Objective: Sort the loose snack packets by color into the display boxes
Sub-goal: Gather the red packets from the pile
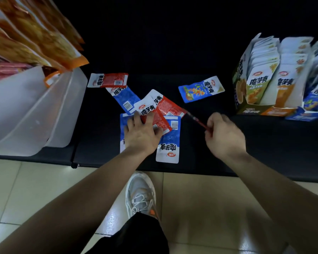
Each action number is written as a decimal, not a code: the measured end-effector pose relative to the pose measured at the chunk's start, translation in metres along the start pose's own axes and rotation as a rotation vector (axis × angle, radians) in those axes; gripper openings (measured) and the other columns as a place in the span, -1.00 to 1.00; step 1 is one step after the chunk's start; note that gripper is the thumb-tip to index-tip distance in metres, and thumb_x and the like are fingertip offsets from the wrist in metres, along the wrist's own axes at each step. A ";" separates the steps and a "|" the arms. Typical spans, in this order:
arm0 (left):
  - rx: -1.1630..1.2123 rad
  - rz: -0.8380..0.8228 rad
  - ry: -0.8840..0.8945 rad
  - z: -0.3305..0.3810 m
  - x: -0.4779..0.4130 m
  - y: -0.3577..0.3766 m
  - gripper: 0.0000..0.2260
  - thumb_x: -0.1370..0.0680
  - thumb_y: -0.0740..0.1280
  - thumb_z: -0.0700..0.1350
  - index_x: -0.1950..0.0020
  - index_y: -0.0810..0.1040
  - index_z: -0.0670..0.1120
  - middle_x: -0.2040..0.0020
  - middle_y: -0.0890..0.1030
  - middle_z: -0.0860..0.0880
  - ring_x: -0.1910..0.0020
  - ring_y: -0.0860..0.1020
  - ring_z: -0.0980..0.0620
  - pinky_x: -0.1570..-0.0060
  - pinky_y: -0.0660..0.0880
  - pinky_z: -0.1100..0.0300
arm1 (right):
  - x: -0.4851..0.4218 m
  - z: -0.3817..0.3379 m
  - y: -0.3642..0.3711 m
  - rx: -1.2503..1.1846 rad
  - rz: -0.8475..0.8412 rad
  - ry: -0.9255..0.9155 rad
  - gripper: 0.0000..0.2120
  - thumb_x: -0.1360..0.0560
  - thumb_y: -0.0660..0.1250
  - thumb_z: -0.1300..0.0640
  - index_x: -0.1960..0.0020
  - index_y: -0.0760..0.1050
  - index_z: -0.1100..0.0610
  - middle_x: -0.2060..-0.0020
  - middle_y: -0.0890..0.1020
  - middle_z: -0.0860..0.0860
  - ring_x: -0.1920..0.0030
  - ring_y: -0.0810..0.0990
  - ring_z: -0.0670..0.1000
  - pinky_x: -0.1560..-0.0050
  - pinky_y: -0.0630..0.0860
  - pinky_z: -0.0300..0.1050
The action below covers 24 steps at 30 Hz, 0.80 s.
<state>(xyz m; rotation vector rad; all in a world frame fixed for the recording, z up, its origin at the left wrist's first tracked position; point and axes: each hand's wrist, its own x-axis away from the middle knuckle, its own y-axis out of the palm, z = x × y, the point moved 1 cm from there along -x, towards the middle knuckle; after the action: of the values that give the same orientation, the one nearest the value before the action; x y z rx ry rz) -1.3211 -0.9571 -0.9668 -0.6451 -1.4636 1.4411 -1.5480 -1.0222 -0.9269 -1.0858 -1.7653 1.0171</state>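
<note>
Several loose red and blue snack packets lie in a heap on the black tabletop (191, 162). My left hand (141, 134) rests flat, fingers spread, on a red packet (155, 119) in the middle of the heap. A blue packet (170, 142) lies under that one, and another blue packet (122, 125) peeks out left of my hand. My right hand (225, 137) pinches a thin red packet (195, 119), seen edge-on and lifted off the table. Farther back lie a red packet (108, 80), a blue one (126, 98) and a face-up blue packet (200, 88).
At the right stand display boxes full of upright packets: a green box (246, 111), an orange box (277, 111) and a blue box (305, 115). A white plastic rack (26, 110) with orange bags stands at the left. My shoe (140, 193) is on the tiled floor.
</note>
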 end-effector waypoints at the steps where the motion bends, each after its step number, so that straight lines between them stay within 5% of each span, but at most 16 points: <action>1: 0.000 -0.002 -0.020 0.004 -0.003 -0.001 -0.40 -0.57 0.17 0.30 -0.54 0.15 0.09 -0.56 0.15 -0.20 -0.50 0.15 -0.27 -0.44 0.19 -0.22 | 0.005 0.002 0.002 0.062 -0.074 -0.012 -0.69 -0.47 0.43 -0.09 -0.08 0.42 0.01 -0.09 0.46 0.02 -0.11 0.52 0.13 -0.03 0.48 0.03; 4: 0.021 0.025 -0.084 0.011 -0.010 -0.003 -0.41 -0.52 0.22 0.35 -0.41 0.30 0.03 -0.49 0.28 -0.14 -0.46 0.25 -0.25 -0.41 0.22 -0.23 | 0.013 0.010 0.011 0.110 -0.199 -0.020 -0.57 -0.46 0.34 -0.33 -0.12 0.50 -0.04 -0.22 0.39 -0.01 -0.23 0.42 0.09 -0.21 0.45 0.06; 8: 0.113 0.131 -0.055 0.011 -0.011 -0.007 -0.56 -0.47 0.43 0.18 -0.24 0.44 0.00 -0.32 0.46 -0.05 -0.37 0.36 -0.14 -0.41 0.25 -0.12 | 0.003 0.013 0.011 -0.016 -0.103 0.067 -0.38 -0.46 0.40 -0.25 -0.40 0.35 0.00 -0.32 0.38 0.07 -0.34 0.38 0.15 -0.27 0.43 0.12; 11: 0.262 0.111 -0.081 0.011 -0.009 -0.012 -0.48 -0.42 0.53 0.03 -0.29 0.39 0.02 -0.29 0.48 -0.05 -0.34 0.36 -0.13 -0.35 0.30 -0.06 | -0.006 0.008 0.015 -0.014 -0.142 0.071 -0.19 -0.38 0.51 -0.22 -0.49 0.24 0.00 -0.35 0.42 0.08 -0.38 0.38 0.15 -0.30 0.39 0.13; 15: 0.535 0.086 -0.099 0.009 -0.006 -0.017 -0.39 -0.43 0.54 -0.07 -0.37 0.29 0.05 -0.27 0.48 -0.03 -0.18 0.49 0.00 -0.03 0.45 0.09 | -0.007 0.005 0.018 -0.041 -0.206 0.076 -0.32 -0.35 0.55 -0.19 -0.34 0.37 0.02 -0.27 0.44 0.08 -0.31 0.42 0.13 -0.22 0.45 0.07; 18: 0.531 0.169 -0.047 0.014 0.004 -0.021 -0.45 -0.46 0.52 -0.11 -0.34 0.31 0.04 -0.23 0.50 0.00 -0.05 0.49 0.09 0.18 0.40 0.20 | -0.002 0.008 0.016 -0.140 -0.145 0.127 -0.43 -0.42 0.52 -0.12 -0.28 0.37 0.07 -0.19 0.45 0.07 -0.18 0.50 0.11 -0.03 0.47 0.00; 24: 0.600 0.039 0.048 0.035 0.021 -0.021 -0.62 -0.47 0.48 -0.16 -0.22 0.47 0.07 -0.14 0.53 0.03 -0.03 0.56 0.10 -0.01 0.57 0.15 | 0.014 0.021 0.013 -0.553 -0.049 0.319 -0.70 -0.56 0.37 -0.01 -0.20 0.37 0.06 0.01 0.57 -0.02 0.11 0.58 0.00 0.18 0.58 -0.02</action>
<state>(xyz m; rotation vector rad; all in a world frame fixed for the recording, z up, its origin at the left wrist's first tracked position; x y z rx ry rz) -1.3553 -0.9579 -0.9366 -0.3269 -0.9076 1.7697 -1.5679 -1.0097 -0.9424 -1.4369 -1.8339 0.2937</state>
